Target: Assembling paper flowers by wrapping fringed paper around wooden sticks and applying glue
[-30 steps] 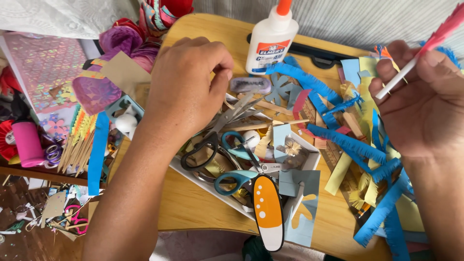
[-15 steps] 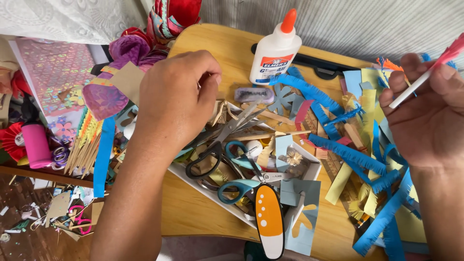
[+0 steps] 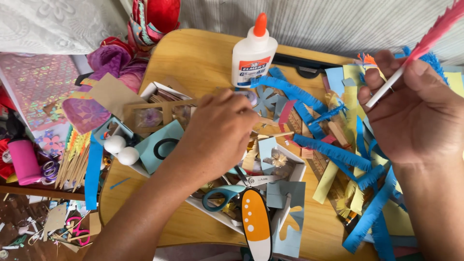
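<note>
Head view, craft work at a cluttered wooden table (image 3: 203, 63). The left hand (image 3: 220, 137) reaches palm-down into a shallow white tray (image 3: 295, 169) of paper scraps near the table's middle; its fingertips are bent under and hidden by the back of the hand, so whether the grip is closed on anything cannot be told. The right hand (image 3: 415, 116) is raised at the right edge, its grip narrow and pinched on a white stick (image 3: 386, 89) that carries a pink fringed strip (image 3: 437, 29) running out of the top corner.

Blue-handled scissors (image 3: 227, 195) lie in the tray just below the left wrist, partly covered by it and by an orange-and-white spotted paper shape (image 3: 256, 222). A white glue bottle (image 3: 253, 53) with an orange cap stands upright behind the tray, near the left hand. Blue fringed paper strips (image 3: 333, 152) sprawl between the two hands.

Risks — the groping left hand could meet the scissor blades, whose position under the scraps is unclear; a sweep of the forearm could tip the bottle or push the tray; the loosely pinched stick could slip and crush its fringe.

The stick's upper end and the right forearm are cut off by the frame.
</note>
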